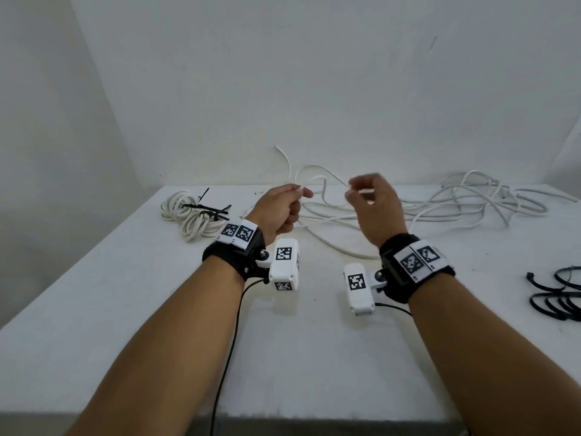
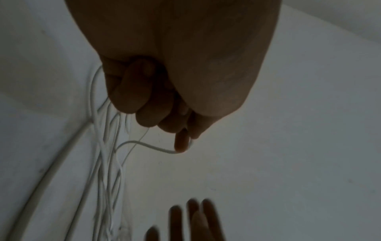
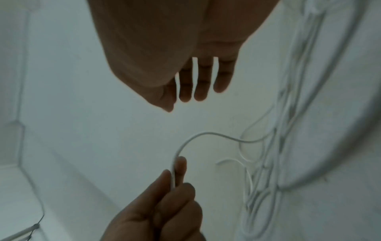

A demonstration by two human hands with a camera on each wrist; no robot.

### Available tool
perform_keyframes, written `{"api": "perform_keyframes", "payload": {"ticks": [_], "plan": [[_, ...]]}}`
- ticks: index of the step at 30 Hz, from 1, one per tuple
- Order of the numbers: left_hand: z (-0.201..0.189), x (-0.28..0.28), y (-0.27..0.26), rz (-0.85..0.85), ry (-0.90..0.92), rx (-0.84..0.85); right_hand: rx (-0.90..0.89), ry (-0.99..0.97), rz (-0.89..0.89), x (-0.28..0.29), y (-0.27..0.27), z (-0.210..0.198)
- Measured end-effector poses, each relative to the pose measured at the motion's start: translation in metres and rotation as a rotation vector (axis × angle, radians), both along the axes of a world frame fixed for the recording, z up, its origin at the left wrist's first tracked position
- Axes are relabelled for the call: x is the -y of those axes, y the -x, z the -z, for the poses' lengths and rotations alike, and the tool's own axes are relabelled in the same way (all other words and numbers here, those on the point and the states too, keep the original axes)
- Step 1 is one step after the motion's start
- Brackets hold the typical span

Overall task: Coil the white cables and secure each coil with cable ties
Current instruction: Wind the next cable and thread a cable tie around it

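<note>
White cable (image 1: 317, 179) end is pinched between the thumb and fingers (image 3: 181, 166) of the left hand (image 1: 278, 212), raised above the middle of the surface (image 1: 125, 309). Right hand (image 1: 374, 206) hovers just beside it, fingers (image 3: 203, 81) extended and relaxed, gripping nothing. Loose cable sprawls toward the far right corner. A finished coil (image 1: 188, 215) bound with black ties lies near the far left edge; spare cable ties (image 1: 556, 297) sit at the right edge.
</note>
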State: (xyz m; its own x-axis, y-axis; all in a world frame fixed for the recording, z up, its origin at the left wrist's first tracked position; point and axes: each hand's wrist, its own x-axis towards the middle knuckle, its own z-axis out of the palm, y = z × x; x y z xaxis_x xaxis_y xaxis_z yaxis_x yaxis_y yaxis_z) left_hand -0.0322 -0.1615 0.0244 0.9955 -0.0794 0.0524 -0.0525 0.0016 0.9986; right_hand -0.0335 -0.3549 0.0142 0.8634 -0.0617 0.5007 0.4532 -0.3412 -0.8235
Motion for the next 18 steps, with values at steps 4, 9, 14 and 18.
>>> {"api": "perform_keyframes", "payload": {"ticks": [4, 9, 14, 18], "plan": [[0.001, 0.032, 0.024, 0.204, 0.021, -0.060, 0.156, 0.317, -0.113, 0.017, -0.003, -0.009], [0.000, 0.039, 0.038, 0.311, 0.323, -0.136, 0.018, 0.250, -0.218, 0.020, 0.002, -0.012], [-0.001, 0.026, 0.044, 0.441, 0.646, -0.128, 0.040, 0.171, -0.213, 0.021, -0.003, -0.003], [0.006, 0.030, 0.042, 0.412, 0.795, 0.018, 0.025, 0.283, -0.255, 0.009, -0.001, 0.005]]}}
